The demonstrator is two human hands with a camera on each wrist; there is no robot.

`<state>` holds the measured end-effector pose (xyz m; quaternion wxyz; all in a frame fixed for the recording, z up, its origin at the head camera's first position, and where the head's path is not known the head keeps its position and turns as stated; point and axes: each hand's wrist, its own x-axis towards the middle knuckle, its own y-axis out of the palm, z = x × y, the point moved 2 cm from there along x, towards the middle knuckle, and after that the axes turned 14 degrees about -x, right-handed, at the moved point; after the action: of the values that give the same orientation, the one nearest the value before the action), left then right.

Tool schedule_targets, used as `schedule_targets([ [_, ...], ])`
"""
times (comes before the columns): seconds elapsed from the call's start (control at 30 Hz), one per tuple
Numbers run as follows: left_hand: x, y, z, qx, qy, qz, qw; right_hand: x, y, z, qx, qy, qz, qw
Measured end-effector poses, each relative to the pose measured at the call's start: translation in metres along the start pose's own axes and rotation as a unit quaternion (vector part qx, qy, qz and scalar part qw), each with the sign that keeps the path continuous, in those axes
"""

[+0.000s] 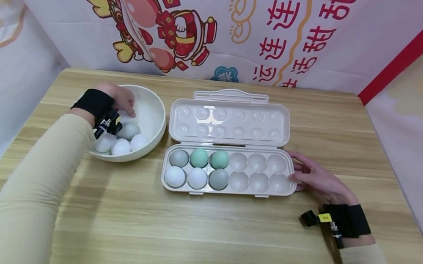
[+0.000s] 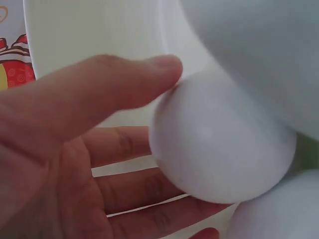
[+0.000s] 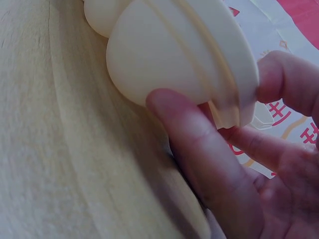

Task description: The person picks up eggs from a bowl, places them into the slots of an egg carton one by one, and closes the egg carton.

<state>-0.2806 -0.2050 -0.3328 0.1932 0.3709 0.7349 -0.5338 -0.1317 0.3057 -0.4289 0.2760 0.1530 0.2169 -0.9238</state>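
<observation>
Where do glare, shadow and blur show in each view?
Head view: glare patches on the open lid, a soft shadow on the table beside the left sleeve; left wrist view: the upper-right egg looks soft-edged; right wrist view: table grain blurs at lower left, a dark shadow beside the carton.

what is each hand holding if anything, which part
The right hand grips the egg carton by its right end. The left hand has thumb and fingers around the side of a white egg.

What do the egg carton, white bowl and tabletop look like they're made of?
Egg carton: probably glossy molded plastic; its lid shows glints.
White bowl: perhaps satin plastic or ceramic, smooth and evenly colored.
Tabletop: wood or laminate, low sheen, showing grain.
</observation>
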Motion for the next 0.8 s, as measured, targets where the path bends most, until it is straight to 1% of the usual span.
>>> schedule_targets([
  [0.07,0.0,0.002,0.0,-0.005,0.002,-0.012,0.9999,0.0,0.0,0.0,-0.002,-0.003,0.0,1.0],
  [0.2,-0.002,0.005,0.0,-0.01,0.009,-0.025,0.9996,0.002,0.001,0.0,0.005,-0.009,0.003,0.9999],
  [0.33,-0.005,0.006,0.001,-0.032,0.016,-0.026,0.999,0.002,0.001,-0.001,0.007,-0.012,0.005,0.9999],
  [0.43,-0.007,0.007,0.001,-0.053,0.018,-0.021,0.9982,0.002,0.001,-0.001,0.001,-0.009,0.001,1.0],
  [0.5,-0.009,0.007,-0.001,-0.057,0.02,-0.019,0.998,0.001,0.001,-0.002,0.0,-0.005,0.0,1.0],
  [0.6,-0.012,0.007,-0.003,-0.045,0.031,-0.022,0.9982,0.0,0.0,-0.001,-0.001,-0.002,-0.002,1.0],
  [0.8,-0.015,0.006,-0.009,0.001,0.059,-0.047,0.9971,-0.001,0.0,0.0,0.0,-0.001,0.001,1.0],
])
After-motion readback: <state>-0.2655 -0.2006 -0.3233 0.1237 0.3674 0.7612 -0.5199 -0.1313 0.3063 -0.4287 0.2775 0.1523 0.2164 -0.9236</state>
